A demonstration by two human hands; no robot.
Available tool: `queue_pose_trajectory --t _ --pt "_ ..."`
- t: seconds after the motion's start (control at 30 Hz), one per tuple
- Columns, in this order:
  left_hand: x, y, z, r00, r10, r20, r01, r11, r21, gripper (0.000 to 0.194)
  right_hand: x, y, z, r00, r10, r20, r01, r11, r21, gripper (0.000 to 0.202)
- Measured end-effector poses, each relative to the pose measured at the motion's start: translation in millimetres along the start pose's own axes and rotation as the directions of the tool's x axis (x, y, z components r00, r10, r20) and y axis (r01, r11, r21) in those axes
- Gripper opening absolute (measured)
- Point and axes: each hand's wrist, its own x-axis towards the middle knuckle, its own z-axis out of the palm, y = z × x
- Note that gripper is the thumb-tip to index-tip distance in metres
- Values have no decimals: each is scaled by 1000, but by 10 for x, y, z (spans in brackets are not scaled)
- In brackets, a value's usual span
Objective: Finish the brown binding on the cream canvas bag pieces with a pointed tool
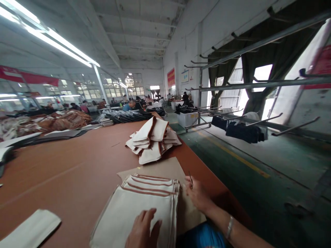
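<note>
Cream fabric pieces with brown edging lie in an overlapping stack (144, 203) on the near part of the brown table (77, 172). My left hand (143, 229) is over the lower part of this stack, fingers apart and holding nothing. Just right of the stack, my right hand (198, 193) is closed around a thin dark pointed tool (190, 179), whose tip points up. Beneath the stack and beside my right hand is a tan sheet (165, 167). A looser pile of cream pieces with brown edges (153, 139) sits farther back.
A separate cream piece (33, 229) lies at the lower left. Brown and white material (62, 122) is heaped at the far left. Right of the table's edge are a metal rack (258, 84) and a white bin (187, 119). People sit in the background.
</note>
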Motion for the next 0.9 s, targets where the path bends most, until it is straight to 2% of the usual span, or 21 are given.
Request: queue_pose_trajectory --t 0.07,0.17,0.3,0.43,0.57,0.67,0.8,0.9 --pt "240 152 3 998 58 23 -61 988 141 30 -196 30 109 999 -13 36 14 1000 -25 29" --pt "558 303 36 991 100 91 -115 976 187 33 -372 119 349 995 -79 59 80 997 -20 21" --pt "760 320 47 978 110 176 -154 954 259 25 -287 320 526 976 -217 -4 216 974 -61 22" --pt "848 315 -26 962 98 256 -180 930 319 25 -102 524 554 977 -205 -63 190 964 -186 20" --pt "921 353 -58 937 101 334 -221 913 343 28 -35 627 541 981 -190 -29 172 937 -303 24" --pt "921 372 -37 924 99 369 -235 910 342 30 -20 625 515 984 -179 8 168 908 -383 30" --pt "880 375 -57 922 57 382 -185 933 308 37 -5 578 497 985 -163 49 166 858 -485 36" --pt "802 369 -164 914 64 401 -164 961 221 22 -20 529 508 985 -160 71 171 802 -573 34"
